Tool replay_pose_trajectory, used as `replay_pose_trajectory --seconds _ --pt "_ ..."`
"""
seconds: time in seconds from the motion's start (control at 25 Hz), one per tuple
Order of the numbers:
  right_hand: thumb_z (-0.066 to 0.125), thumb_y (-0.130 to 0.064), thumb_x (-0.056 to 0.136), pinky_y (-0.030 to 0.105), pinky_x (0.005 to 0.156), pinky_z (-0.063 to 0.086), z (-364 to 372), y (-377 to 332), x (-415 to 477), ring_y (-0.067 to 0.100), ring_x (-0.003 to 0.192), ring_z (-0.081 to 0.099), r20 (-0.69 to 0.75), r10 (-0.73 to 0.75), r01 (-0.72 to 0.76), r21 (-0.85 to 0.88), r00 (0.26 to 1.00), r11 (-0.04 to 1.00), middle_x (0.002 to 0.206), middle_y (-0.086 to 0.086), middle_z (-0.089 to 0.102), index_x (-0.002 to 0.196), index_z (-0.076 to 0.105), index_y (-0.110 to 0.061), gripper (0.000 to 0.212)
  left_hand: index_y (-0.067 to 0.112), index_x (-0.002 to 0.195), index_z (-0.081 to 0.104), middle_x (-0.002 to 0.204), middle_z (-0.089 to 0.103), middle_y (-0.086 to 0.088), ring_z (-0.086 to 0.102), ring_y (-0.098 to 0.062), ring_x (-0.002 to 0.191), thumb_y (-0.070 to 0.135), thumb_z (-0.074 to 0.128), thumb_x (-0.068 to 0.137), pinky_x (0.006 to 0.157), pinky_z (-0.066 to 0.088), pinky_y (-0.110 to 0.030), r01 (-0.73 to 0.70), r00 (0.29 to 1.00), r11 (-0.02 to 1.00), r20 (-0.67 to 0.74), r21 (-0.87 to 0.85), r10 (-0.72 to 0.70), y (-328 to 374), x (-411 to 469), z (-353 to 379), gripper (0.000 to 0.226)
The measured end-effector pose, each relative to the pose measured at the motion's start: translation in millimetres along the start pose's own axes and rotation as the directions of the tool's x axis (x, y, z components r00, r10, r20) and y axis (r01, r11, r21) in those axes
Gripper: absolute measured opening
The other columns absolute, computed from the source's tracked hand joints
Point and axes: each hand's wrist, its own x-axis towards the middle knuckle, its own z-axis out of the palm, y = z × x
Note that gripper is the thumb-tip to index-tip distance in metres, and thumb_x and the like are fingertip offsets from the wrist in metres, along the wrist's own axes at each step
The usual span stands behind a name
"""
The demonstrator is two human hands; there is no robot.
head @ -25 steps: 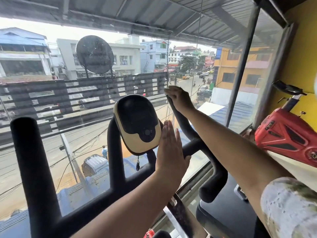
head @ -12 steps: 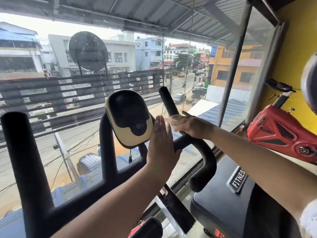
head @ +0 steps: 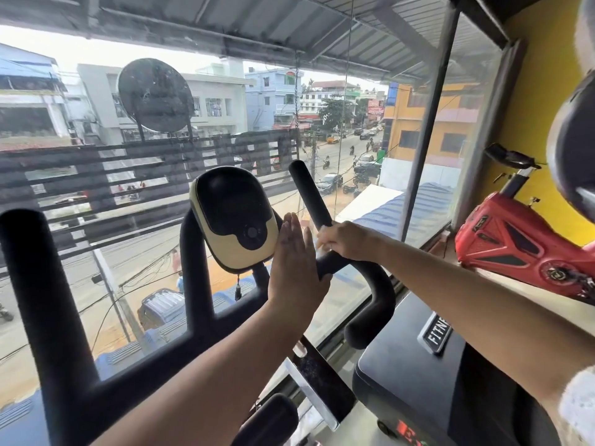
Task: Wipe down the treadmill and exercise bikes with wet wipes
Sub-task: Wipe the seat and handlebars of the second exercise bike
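An exercise bike's black handlebars (head: 373, 284) fill the foreground, with a cream and black console (head: 235, 217) at the centre. My left hand (head: 294, 262) is flat, fingers straight, pressed against the console's right side. My right hand (head: 346, 241) curls round the right handlebar's upright grip (head: 309, 194), low on it, with a white wet wipe (head: 321, 249) showing just under the fingers. A second, red exercise bike (head: 515, 246) stands to the right by the yellow wall.
A big glass window (head: 428, 175) lies right behind the handlebars, overlooking a street. The black treadmill console (head: 418, 381) sits lower right. The left upright grip (head: 35, 284) rises at the near left. A dark rounded object (head: 573, 149) intrudes at the right edge.
My right hand slid down the right upright grip from its top to near the bend, with the wipe. My left hand stayed flat against the console. The view shifted slightly.
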Motion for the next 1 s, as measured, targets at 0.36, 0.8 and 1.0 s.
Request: replay_pose_trajectory --seconds 0.36,0.8,1.0 --pt "0.054 -0.009 0.096 0.025 0.082 0.048 2 -35 -22 0.021 0.088 0.064 -0.035 0.042 -0.025 0.383 0.999 0.923 0.100 0.013 0.070 0.108 0.070 -0.003 0.021 -0.005 0.151 -0.012 0.157 -0.011 -0.034 -0.011 -0.043 0.148 0.062 0.022 0.098 0.114 -0.017 -0.049 0.031 0.999 0.999 -0.026 -0.025 -0.032 3 3 2 0.092" --pt "0.045 -0.025 0.093 0.038 0.090 0.053 -9 9 8 0.026 0.112 0.061 -0.502 -0.092 -0.014 -0.204 0.860 0.979 0.120 0.011 0.066 0.117 0.068 -0.013 0.035 -0.007 0.150 -0.014 0.155 -0.014 -0.036 -0.013 -0.045 0.147 0.060 0.018 0.099 0.117 -0.014 -0.049 0.003 1.000 0.999 -0.011 -0.040 -0.004 2 3 5 0.091" --pt "0.047 -0.013 0.099 0.029 0.114 0.030 12 8 22 0.013 0.134 0.039 -0.292 0.203 -0.127 0.257 0.935 0.958 0.149 0.000 0.038 0.129 0.061 -0.017 0.033 -0.007 0.150 -0.014 0.156 -0.012 -0.036 -0.011 -0.044 0.148 0.061 0.019 0.099 0.117 -0.014 -0.048 -0.005 1.000 1.000 -0.013 -0.028 0.004 1 2 4 0.091"
